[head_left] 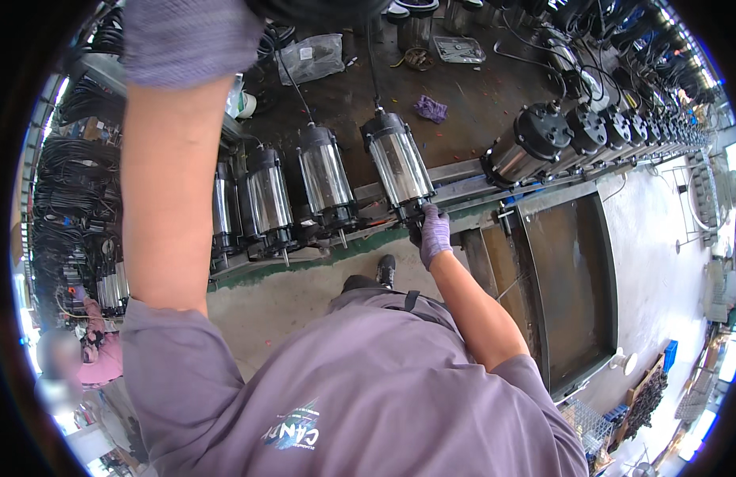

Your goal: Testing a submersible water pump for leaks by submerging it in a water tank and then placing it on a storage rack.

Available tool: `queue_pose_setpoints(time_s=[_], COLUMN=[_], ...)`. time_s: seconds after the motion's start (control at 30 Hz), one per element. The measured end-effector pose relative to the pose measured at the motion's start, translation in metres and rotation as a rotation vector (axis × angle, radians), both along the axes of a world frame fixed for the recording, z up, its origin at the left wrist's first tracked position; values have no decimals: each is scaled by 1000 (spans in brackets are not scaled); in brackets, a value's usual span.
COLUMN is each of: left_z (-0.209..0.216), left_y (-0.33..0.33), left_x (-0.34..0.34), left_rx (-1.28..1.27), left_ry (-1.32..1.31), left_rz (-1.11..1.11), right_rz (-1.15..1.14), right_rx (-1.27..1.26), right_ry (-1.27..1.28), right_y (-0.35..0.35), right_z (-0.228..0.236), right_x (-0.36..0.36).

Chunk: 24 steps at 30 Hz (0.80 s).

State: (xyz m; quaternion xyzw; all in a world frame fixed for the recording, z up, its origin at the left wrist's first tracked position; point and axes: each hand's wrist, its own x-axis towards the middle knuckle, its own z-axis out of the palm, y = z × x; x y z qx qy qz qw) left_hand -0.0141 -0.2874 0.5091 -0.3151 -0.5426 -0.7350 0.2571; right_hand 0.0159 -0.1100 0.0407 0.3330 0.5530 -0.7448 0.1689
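My right hand point(435, 237), in a purple knit glove, is closed around the black lower end of a shiny steel pump motor point(400, 159). That motor lies tilted on the bench edge, a black cable rising from its far end. Raised close to the camera at top left is my left hand point(189, 44), gloved alike. Its fingers are cut off or hidden, beside a large dark blurred object point(316, 8). To the left of the held motor lie similar steel motors point(327, 167) point(269, 195), their shafts pointing toward me.
A row of upright motors with black caps point(543, 131) runs off to the right. On the dark bench point(479, 87) lie a crumpled purple glove point(430, 109) and a plastic bag point(312, 60). Below right stands a metal-framed trough point(571, 278). Another person in pink point(102, 362) is at far left.
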Motion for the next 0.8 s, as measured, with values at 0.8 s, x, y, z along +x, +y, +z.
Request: queue_pose_setpoints(time_s=[0.8], left_z=[-210], left_y=[-107], left_x=[-52], left_rx=[-505], left_ry=[-365], left_rz=[527], right_rz=[421], right_rx=[-21], right_ry=[-48], right_y=[55], right_z=[46], right_x=[20])
